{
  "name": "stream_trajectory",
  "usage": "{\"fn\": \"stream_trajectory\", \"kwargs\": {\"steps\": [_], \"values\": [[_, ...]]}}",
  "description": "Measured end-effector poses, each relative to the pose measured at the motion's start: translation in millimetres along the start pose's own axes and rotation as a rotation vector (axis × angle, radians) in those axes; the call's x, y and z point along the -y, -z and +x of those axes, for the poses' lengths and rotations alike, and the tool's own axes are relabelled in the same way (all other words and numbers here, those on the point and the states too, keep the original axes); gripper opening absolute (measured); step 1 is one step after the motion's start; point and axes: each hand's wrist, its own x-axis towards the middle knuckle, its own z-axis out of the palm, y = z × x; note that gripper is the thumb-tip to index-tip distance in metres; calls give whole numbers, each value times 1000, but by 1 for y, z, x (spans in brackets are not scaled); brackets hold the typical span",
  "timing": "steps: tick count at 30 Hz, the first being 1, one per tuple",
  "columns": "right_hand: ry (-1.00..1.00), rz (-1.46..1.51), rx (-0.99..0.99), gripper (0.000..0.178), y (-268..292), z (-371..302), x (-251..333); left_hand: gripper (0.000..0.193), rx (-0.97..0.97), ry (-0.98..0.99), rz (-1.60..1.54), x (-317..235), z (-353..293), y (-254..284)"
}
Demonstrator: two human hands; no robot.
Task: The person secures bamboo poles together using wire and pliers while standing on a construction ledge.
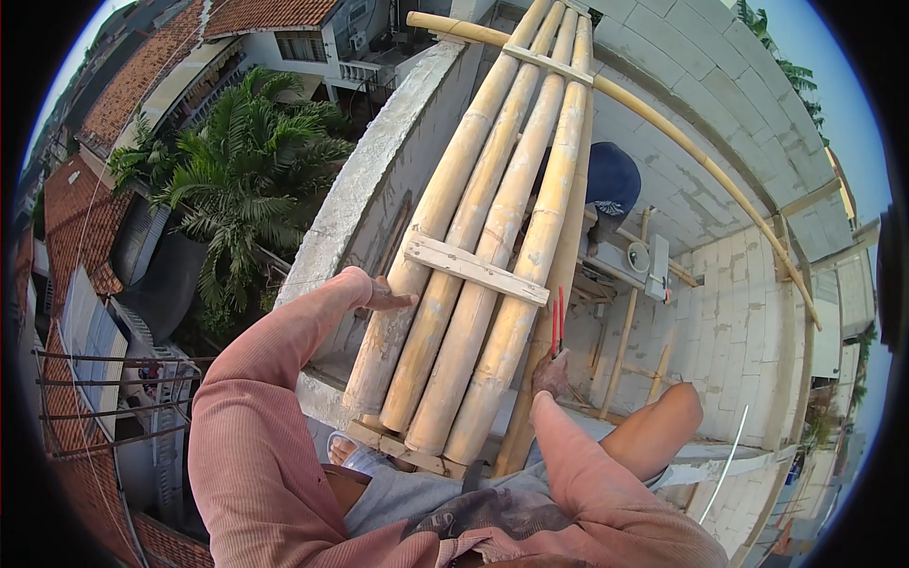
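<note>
My left hand point(383, 295) rests against the outer left bamboo pole point(390, 327), its fingers stretched out and holding nothing. My right hand point(549, 372) is closed around a pair of red-handled pliers point(559, 317), just right of the poles. The two red handles point up and away from me; the hand hides the tool's head. Several thick bamboo poles lie side by side as a platform. A pale wooden crosspiece point(475, 270) spans them in the middle, and another slat point(547, 63) crosses the far end.
A rough concrete wall top point(365, 161) runs along the left, with palms point(251, 180) and tiled roofs far below. A long bamboo pole point(696, 147) passes under the far end. On the lower level at right, a person in dark blue point(614, 175) bends near a bucket point(638, 255).
</note>
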Motion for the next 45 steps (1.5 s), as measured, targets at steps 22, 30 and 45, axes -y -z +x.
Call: {"fn": "stream_trajectory", "kwargs": {"steps": [22, 30, 45], "values": [[-12, 1, -8, 37, 1, -1, 1, 132, -24, -49, -36, 0, -5, 0], [-45, -19, 14, 38, 6, -4, 7, 118, -99, -19, -103, 3, -1, -7], [-62, -24, 61, 41, 6, 0, 6, 130, -33, -32, -214, 0, -9, -6]]}}
